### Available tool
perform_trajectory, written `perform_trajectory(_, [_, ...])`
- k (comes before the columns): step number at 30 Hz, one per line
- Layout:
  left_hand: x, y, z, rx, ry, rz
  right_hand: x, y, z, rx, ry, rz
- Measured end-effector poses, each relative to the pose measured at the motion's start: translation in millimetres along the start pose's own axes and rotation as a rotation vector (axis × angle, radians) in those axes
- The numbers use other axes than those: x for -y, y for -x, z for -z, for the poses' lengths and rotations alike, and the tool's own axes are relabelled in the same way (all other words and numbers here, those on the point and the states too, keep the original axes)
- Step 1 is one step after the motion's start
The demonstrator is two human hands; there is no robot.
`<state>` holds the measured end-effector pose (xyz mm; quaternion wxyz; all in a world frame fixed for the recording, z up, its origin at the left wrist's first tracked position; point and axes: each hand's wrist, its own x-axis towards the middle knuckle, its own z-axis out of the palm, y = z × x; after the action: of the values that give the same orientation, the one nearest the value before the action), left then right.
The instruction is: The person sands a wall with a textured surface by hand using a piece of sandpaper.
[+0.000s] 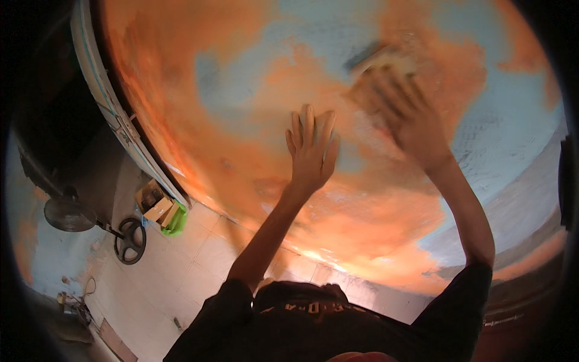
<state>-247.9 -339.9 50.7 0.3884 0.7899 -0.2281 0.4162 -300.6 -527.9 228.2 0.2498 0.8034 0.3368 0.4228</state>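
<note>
A large wall (253,127), patchy with orange and light blue paint, fills the space in front of me. My left hand (309,148) rests on it with palm down and fingers spread, holding nothing. Farther up and to the right, my right hand (404,114) presses a flat tan pad (374,69) with a dark edge against the wall. Motion blurs both the pad and the fingertips, and the pad's exact kind does not show. Part of the pad lies hidden under the fingers.
To the left runs a pale door frame (108,99). By its foot sit a cardboard box (160,208) and a green bag (175,222) on the tiled floor (175,259). Close by are a black steering-wheel-shaped object (130,241) and a dark round disc (69,215).
</note>
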Motion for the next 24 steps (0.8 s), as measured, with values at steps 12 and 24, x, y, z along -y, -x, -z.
perform_trajectory(12, [117,-74,100,0.067,-0.095,-0.053,52,-120,-27,-0.090,0.025,-0.073])
perform_trajectory(24, [141,-55,119,0.170,-0.026,0.002,23,-165,-6,-0.297,0.437,-0.392])
